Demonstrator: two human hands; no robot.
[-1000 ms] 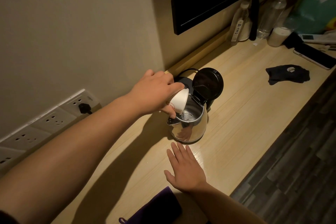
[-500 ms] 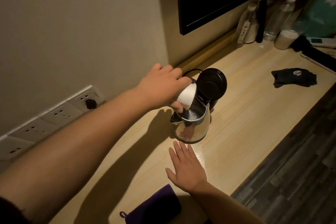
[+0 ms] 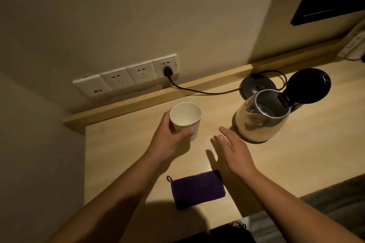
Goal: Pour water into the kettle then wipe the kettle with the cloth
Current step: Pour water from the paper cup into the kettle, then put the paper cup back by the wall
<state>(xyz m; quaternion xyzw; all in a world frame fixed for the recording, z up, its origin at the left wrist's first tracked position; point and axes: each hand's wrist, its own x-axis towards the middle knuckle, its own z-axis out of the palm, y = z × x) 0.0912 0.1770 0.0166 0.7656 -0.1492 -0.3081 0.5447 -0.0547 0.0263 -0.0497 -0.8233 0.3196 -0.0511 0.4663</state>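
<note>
While my left hand [image 3: 169,140] wraps around the white cup [image 3: 186,119], the cup stands upright at the desk [image 3: 296,160] — whether its base touches the wood I cannot tell. My right hand [image 3: 234,151] hangs flat and open with nothing in it, fingers stretched toward the kettle [image 3: 260,116], near it but apart. The kettle sits on the desk, lid [image 3: 310,86] flipped up, just beside its black base [image 3: 256,87]. The purple cloth [image 3: 197,189] lies flat by the near edge — between my forearms. A plug [image 3: 167,70] sits in the wall sockets [image 3: 126,78].
</note>
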